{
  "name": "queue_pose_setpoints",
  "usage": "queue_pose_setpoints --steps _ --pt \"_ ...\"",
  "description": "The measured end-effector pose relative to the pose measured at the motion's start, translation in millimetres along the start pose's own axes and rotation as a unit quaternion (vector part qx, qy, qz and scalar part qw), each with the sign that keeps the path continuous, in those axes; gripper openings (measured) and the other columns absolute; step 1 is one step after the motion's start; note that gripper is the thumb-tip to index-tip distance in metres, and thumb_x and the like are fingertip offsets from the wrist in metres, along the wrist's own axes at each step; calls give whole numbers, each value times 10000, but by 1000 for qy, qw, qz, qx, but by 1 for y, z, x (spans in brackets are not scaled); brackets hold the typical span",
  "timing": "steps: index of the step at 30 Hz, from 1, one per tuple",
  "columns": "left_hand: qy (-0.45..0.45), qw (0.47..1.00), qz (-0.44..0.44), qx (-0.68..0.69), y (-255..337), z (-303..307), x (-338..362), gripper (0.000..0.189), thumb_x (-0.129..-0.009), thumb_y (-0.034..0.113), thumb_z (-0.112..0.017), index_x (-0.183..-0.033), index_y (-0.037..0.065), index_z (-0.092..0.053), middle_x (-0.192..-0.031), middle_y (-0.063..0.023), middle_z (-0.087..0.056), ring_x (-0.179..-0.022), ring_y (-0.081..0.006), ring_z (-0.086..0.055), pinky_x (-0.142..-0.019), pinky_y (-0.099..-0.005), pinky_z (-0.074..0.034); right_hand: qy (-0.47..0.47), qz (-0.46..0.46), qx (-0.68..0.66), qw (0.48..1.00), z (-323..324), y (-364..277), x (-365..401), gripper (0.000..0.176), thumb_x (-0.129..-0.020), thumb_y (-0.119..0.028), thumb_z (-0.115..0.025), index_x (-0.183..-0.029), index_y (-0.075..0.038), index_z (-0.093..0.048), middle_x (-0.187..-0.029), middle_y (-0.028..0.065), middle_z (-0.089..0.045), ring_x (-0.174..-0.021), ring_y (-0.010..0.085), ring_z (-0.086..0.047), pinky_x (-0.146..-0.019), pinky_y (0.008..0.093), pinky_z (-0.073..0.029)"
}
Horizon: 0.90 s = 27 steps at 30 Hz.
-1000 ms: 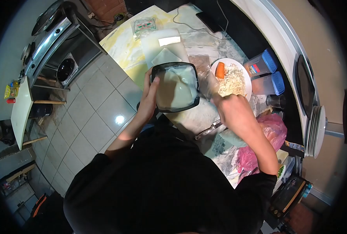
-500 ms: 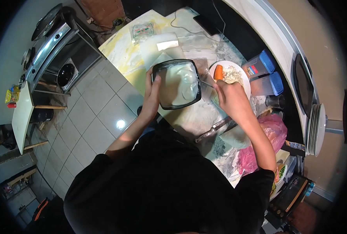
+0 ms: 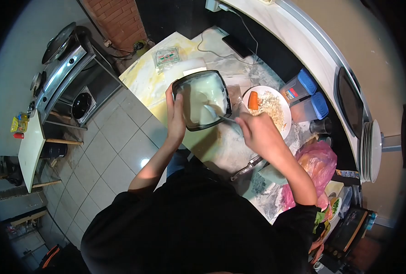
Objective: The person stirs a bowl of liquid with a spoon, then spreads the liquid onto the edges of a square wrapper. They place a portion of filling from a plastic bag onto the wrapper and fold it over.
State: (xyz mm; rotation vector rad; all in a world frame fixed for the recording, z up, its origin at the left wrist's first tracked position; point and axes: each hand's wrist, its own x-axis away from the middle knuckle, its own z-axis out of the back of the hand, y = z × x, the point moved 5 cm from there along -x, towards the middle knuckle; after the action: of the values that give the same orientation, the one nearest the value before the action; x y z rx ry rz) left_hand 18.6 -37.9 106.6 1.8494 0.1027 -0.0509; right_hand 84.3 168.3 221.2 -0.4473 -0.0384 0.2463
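My left hand [image 3: 177,118] grips the left side of a black square bowl [image 3: 229,101], thumb over its rim. The bowl is held above the table and contains smooth, pale batter [image 3: 194,98]. My right hand [image 3: 261,134] is closed around the handle of a spoon [image 3: 209,111], whose head rests in the batter towards the bowl's right side. Just beyond my right hand lies a white plate [image 3: 287,109] with an orange carrot piece [image 3: 253,100] and a heap of finely chopped whitish food [image 3: 270,108].
Two blue-lidded plastic containers [image 3: 307,82] and a dark glass [image 3: 321,126] stand right of the plate. A pink plastic bag [image 3: 319,166] and a long metal utensil [image 3: 246,168] lie nearer me. At the back are a phone [image 3: 237,46] and cable. A stove [image 3: 61,68] stands left.
The spoon has gone lower and further left into the batter, and my right hand has moved down with it. The raised mound of batter looks flatter. The camera view has shifted slightly.
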Motion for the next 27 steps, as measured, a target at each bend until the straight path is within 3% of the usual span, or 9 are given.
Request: queue_pose_setpoints --steps 3,5,9,10,13,17,20,24,27 --pt "3 1000 10 6 0 -6 4 513 -1086 335 -397 -1513 66 -304 -1471 -108 -414 -1372 -211 -361 -1153 -323 -250 48 -27 -59 997 1 8 -4 293 -982 -143 -569 -801 73 -650 -623 324 -572 -659 498 -630 -623 534 -527" --pt "9 1000 3 -14 0 -6 2 514 -1088 338 -398 -1513 64 -305 -1472 -110 -413 -1373 -212 -360 -1153 -322 -250 58 -78 20 995 0 17 -1 196 -955 -102 -607 -829 37 -664 -662 296 -567 -648 471 -610 -618 509 -486" --pt "25 998 15 -47 -9 -5 6 524 -1092 344 -397 -1517 53 -299 -1476 -114 -409 -1376 -214 -357 -1156 -324 -250 29 -20 -57 998 -4 6 3 246 -961 -122 -608 -789 47 -655 -658 279 -575 -636 470 -595 -617 493 -473" --pt "22 999 16 -46 -12 -6 6 524 -1092 344 -397 -1517 53 -299 -1476 -114 -409 -1376 -214 -357 -1156 -324 -250 67 -30 -87 994 -5 12 -1 252 -966 -130 -604 -798 47 -664 -649 280 -566 -642 476 -584 -628 494 -468" --pt "18 999 14 -32 -19 -2 4 674 -1074 433 -406 -1582 46 -190 -1597 -122 -270 -1472 -230 -248 -1209 -352 -167 88 -91 -44 991 -4 24 -3 233 -969 -134 -602 -839 42 -684 -664 286 -568 -653 468 -589 -635 493 -466" --pt "17 1000 11 -12 -21 -1 6 647 -1081 415 -400 -1575 43 -211 -1586 -118 -290 -1463 -225 -265 -1205 -351 -182 -10 -73 -98 992 -1 11 4 222 -964 -113 -594 -854 57 -684 -689 296 -581 -654 451 -609 -643 491 -472" --pt "7 1000 -12 -20 -7 -10 11 568 -1091 365 -393 -1542 43 -264 -1520 -115 -360 -1409 -216 -325 -1176 -337 -229 80 -100 -96 987 5 22 -2 192 -947 -95 -604 -863 55 -689 -689 296 -582 -660 453 -606 -647 485 -474" --pt "20 1000 -2 -22 -10 -9 13 504 -1098 324 -389 -1507 39 -315 -1457 -112 -423 -1357 -209 -380 -1151 -325 -268 5 -44 -66 997 -3 17 7 160 -926 -84 -624 -896 51 -704 -689 289 -588 -647 447 -606 -627 468 -473" --pt "13 1000 -18 -17 -12 -7 15 509 -1097 321 -395 -1510 39 -309 -1459 -116 -420 -1355 -208 -381 -1151 -325 -266 29 -63 -114 991 2 18 1 167 -931 -85 -620 -883 52 -702 -695 295 -586 -656 455 -609 -647 485 -478"
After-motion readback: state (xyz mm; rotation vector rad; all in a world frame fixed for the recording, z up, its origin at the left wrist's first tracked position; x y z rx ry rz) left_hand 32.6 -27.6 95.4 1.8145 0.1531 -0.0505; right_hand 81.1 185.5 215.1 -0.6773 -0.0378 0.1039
